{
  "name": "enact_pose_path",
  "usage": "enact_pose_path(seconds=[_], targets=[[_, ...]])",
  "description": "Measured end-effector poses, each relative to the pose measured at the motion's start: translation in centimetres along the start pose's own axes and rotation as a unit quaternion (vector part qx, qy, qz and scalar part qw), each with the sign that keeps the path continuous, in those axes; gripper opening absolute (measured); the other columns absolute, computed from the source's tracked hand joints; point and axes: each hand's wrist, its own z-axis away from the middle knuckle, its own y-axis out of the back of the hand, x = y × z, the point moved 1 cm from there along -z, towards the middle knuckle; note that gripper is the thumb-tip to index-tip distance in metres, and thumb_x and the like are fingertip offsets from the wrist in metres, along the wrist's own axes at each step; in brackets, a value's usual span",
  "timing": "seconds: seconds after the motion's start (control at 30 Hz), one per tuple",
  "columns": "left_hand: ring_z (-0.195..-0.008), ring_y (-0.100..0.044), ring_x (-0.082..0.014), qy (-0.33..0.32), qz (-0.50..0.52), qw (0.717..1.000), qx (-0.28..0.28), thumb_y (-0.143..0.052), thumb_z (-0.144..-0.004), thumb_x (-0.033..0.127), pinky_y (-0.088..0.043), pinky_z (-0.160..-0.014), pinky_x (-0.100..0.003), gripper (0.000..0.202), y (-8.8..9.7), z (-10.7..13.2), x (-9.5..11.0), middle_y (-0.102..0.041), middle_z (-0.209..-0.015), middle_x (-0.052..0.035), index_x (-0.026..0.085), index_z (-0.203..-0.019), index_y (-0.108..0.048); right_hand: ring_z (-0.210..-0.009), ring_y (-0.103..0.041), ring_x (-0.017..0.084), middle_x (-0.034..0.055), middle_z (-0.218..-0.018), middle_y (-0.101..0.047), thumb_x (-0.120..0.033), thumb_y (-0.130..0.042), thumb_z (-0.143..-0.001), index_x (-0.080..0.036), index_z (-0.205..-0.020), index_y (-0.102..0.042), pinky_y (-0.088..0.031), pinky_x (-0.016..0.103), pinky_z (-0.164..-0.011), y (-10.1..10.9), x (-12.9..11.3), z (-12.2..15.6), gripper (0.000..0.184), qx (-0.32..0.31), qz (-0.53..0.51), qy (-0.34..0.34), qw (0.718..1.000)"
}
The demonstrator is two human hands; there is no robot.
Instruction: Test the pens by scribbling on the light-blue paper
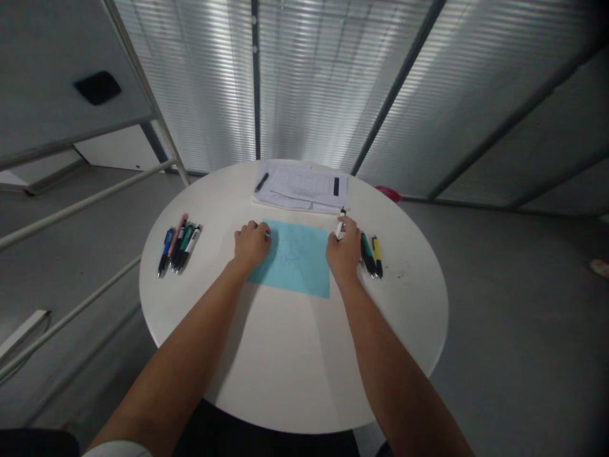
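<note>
Two hands work at a pale blue sheet [290, 260] on the round white desk [290, 362]: the right hand [343, 249] pinches a white pen [339, 228] between its fingers at the sheet's edge, while the left hand [251, 246] curls its fingers, pinning the opposite edge flat.

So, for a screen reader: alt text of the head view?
The left hand and right hand flank a light blue sheet on a round white table, the right gripping a white pen; more pens lie to both sides, papers beyond.
</note>
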Motion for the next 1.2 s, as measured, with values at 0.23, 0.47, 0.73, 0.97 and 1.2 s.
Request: enact_pose_path(seconds=[0.23, 0.47, 0.73, 0.97, 1.2], targets=[[-0.105, -0.056, -0.0285, 0.007, 0.0, 1.0, -0.007, -0.045, -0.089, 0.023, -0.04, -0.09, -0.043, 0.027, 0.1, 0.0, 0.0, -0.06, -0.111, -0.0118, 0.024, -0.109, -0.063, -0.107, -0.053, 0.023, 0.0146, -0.118, -0.054, -0.015, -0.049, -0.082, -0.019, -0.111, -0.07, -0.043, 0.037, -0.09, -0.1, 0.4, 0.0, 0.036, -0.038, 0.051, -0.023, 0.998], [-0.106, -0.056, -0.0287, 0.009, 0.001, 1.0, -0.013, -0.044, -0.09, 0.023, -0.04, -0.091, -0.044, 0.028, 0.3, 0.1, 0.1, -0.06, -0.112, -0.0123, 0.024, -0.11, -0.063, -0.111, -0.052, 0.025, 0.0158, -0.123, -0.056, -0.01, -0.047, -0.078, -0.017, -0.112, -0.072, -0.04, 0.038, -0.094, -0.1, 0.9, 0.1, 0.043, -0.05, 0.102, -0.003, 0.994], [-0.108, -0.055, -0.0294, 0.014, 0.004, 1.0, -0.022, -0.044, -0.09, 0.023, -0.039, -0.091, -0.044, 0.029, 0.3, 0.0, 0.2, -0.06, -0.113, -0.0128, 0.024, -0.111, -0.063, -0.104, -0.055, 0.026, 0.0145, -0.121, -0.06, -0.014, -0.049, -0.077, -0.018, -0.101, -0.075, -0.042, 0.041, -0.088, 0.3, 1.0, 0.3, 0.037, -0.032, 0.132, -0.041, 0.99], [-0.106, -0.056, -0.029, 0.007, 0.004, 1.0, -0.014, -0.044, -0.089, 0.023, -0.04, -0.09, -0.044, 0.028, 0.2, 0.0, 0.1, -0.06, -0.112, -0.0121, 0.024, -0.11, -0.063, -0.104, -0.056, 0.03, 0.0163, -0.121, -0.06, -0.014, -0.047, -0.076, -0.016, -0.1, -0.076, -0.04, 0.046, -0.089, 0.3, 1.2, 0.3, 0.038, -0.019, 0.152, -0.056, 0.987], [-0.106, -0.056, -0.0285, 0.007, 0.006, 1.0, -0.013, -0.044, -0.089, 0.023, -0.04, -0.091, -0.043, 0.029, 0.2, 0.0, 0.0, -0.061, -0.112, -0.012, 0.024, -0.111, -0.063, -0.108, -0.053, 0.033, 0.0175, -0.122, -0.061, -0.015, -0.048, -0.077, -0.015, -0.096, -0.077, -0.038, 0.05, -0.09, 0.4, 1.2, 0.3, 0.035, -0.01, 0.163, -0.056, 0.985]])
